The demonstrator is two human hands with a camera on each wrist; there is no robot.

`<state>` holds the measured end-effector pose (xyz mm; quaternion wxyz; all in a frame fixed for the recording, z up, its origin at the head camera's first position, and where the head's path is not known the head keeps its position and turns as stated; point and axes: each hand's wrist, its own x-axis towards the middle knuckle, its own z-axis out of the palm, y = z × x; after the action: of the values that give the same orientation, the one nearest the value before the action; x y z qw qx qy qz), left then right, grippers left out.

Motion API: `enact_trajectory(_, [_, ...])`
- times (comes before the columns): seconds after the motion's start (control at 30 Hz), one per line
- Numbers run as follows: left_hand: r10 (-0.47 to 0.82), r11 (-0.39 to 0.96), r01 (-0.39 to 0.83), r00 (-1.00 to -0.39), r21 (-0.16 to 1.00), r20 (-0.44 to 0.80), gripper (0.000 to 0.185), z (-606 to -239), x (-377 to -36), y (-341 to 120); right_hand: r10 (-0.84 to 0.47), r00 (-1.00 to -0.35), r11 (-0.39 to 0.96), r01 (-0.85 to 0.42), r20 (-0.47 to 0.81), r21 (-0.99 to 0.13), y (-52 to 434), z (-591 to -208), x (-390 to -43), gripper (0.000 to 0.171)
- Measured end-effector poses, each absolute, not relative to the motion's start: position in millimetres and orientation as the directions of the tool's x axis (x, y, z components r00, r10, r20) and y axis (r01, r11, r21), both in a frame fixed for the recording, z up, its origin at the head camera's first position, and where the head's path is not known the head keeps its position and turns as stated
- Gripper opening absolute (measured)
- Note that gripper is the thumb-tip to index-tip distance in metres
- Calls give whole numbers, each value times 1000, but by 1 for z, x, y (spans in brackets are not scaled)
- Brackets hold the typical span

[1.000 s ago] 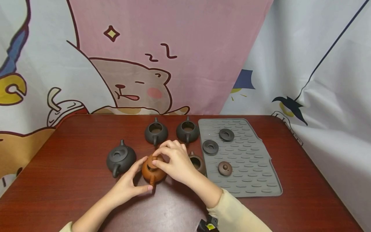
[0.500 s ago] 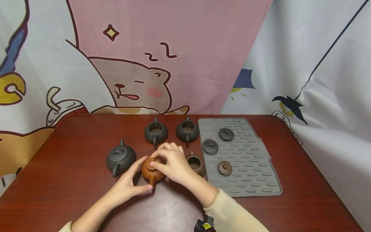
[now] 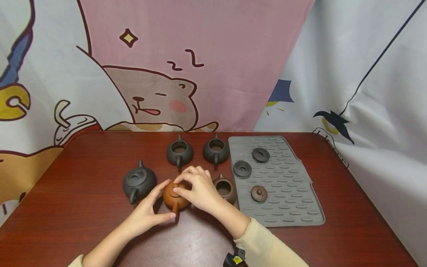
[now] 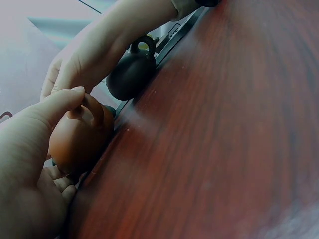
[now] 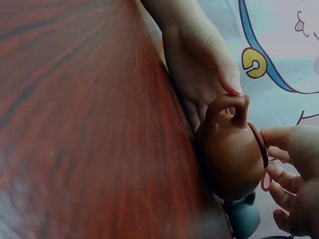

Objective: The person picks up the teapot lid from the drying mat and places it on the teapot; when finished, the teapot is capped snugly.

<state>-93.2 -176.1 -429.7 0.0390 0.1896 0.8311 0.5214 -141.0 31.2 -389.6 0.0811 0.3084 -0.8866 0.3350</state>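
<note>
An orange-brown teapot (image 3: 174, 200) stands on the red-brown table (image 3: 83, 193), spout side away from me and handle toward me. My left hand (image 3: 164, 202) grips its body, index finger on the far side and thumb by the handle. My right hand (image 3: 176, 185) pinches the small orange lid (image 3: 172, 191) that sits on the teapot's mouth. In the right wrist view the orange teapot (image 5: 232, 154) shows its loop handle, with the lid (image 5: 260, 144) at its top and my left hand (image 5: 199, 64) behind it. The left wrist view shows the orange teapot (image 4: 79, 139) under my thumb.
A dark lidded teapot (image 3: 138, 181) stands left of the hands. Two dark open teapots (image 3: 179, 152) (image 3: 216, 150) stand behind, and a brown open teapot (image 3: 225, 188) stands just right. A grey ribbed mat (image 3: 287, 185) holds two dark lids (image 3: 260, 155) (image 3: 242, 169) and a brown lid (image 3: 258, 193).
My right hand has lowered the orange lid from a tilt above the opening down onto the teapot's mouth. The left hand has kept its hold.
</note>
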Motion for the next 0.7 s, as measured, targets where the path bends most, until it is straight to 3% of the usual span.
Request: enact_trajectory(0.7, [366, 369, 271, -922, 889, 129, 90, -430, -93, -177, -463, -800, 553, -597, 381, -581, 38, -378, -139, 20])
